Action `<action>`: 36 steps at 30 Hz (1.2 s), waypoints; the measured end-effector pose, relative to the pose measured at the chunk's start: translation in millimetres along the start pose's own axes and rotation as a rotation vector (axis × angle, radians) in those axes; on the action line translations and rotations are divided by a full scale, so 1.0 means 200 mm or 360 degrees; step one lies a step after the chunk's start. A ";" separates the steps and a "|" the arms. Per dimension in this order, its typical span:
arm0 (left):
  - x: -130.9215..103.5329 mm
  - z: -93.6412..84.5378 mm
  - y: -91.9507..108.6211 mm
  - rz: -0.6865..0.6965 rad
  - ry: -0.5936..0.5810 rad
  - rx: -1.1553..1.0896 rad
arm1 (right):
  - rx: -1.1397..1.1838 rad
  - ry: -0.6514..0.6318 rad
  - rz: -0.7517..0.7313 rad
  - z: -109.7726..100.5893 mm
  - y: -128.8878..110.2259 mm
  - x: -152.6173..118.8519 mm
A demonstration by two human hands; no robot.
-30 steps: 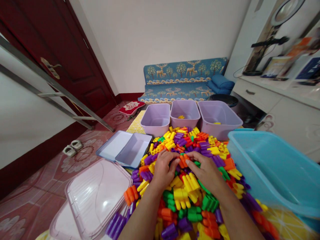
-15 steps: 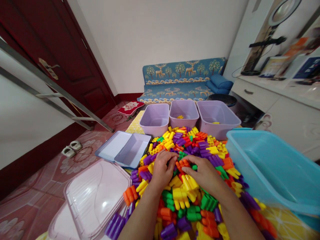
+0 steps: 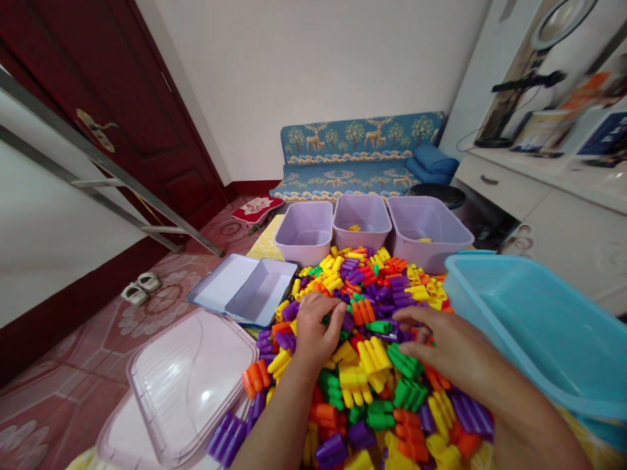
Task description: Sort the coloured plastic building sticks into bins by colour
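Finger-shaped plastic blocks (image 3: pixel 375 356) everywhere, folks: one big loose heap in yellow, purple, orange, green and red, spread over a table with a yellow patterned cloth (image 3: pixel 267 238). Call the heap's middle the clock centre.

Left hand (image 3: pixel 316 329) is at about 9 o'clock, low over the blocks, fingers curled and the thumb sticking out toward 3. Honestly can't tell if it's gripping anything, since the fingertips are partly hidden. Right hand (image 3: pixel 443 336) is over at 3 o'clock, fingers loosely bent and well apart from the thumb, with nothing I can see pinched between them. Between the two hands there's an orange block (image 3: pixel 363 313) around 12 o'clock, and a green block (image 3: pixel 379 328) just beside it on the right hand's side.

Round the edge: three lilac bins in a row, the left bin (image 3: pixel 304 253) at 11, the middle bin (image 3: pixel 361 241) at 12 with a few yellow pieces (image 3: pixel 354 228) inside, the right bin (image 3: pixel 434 258) at 1 with some yellow in it too. Big turquoise tub (image 3: pixel 543 313) sits out at 3, a shallow bluish tray (image 3: pixel 262 294) at 10, and overlapping clear lids (image 3: pixel 196 378) near 8. Blue deer-print sofa (image 3: pixel 357 156) is way back at 12.
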State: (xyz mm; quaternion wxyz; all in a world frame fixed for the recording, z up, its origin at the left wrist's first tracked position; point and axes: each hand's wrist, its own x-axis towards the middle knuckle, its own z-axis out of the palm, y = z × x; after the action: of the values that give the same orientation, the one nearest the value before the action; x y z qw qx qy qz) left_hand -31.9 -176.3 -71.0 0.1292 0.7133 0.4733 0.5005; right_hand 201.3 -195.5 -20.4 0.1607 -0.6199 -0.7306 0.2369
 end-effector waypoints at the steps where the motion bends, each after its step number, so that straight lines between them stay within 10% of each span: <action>1: 0.00 0.00 0.00 0.0014 -0.0057 0.0012 | -0.0056 -0.0057 0.0022 0.00 0.00 -0.01; 8: 0.00 -0.01 0.03 0.0068 -0.0389 0.0145 | -0.0137 0.0116 -0.0147 0.16 -0.06 0.07; 27: 0.00 0.03 -0.03 0.0070 -0.0287 -0.0072 | 0.0297 0.0267 -0.0293 0.21 -0.13 0.11; 36: 0.00 0.04 -0.04 0.0001 -0.0186 -0.0096 | 0.1328 0.0538 0.0082 0.21 -0.11 0.14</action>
State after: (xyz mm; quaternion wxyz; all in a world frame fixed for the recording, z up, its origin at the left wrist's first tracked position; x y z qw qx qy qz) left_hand -29.1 -169.9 -79.4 0.1780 0.7372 0.4495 0.4720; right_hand 156.6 -176.7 -45.3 0.5081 -0.5501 -0.5203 0.4105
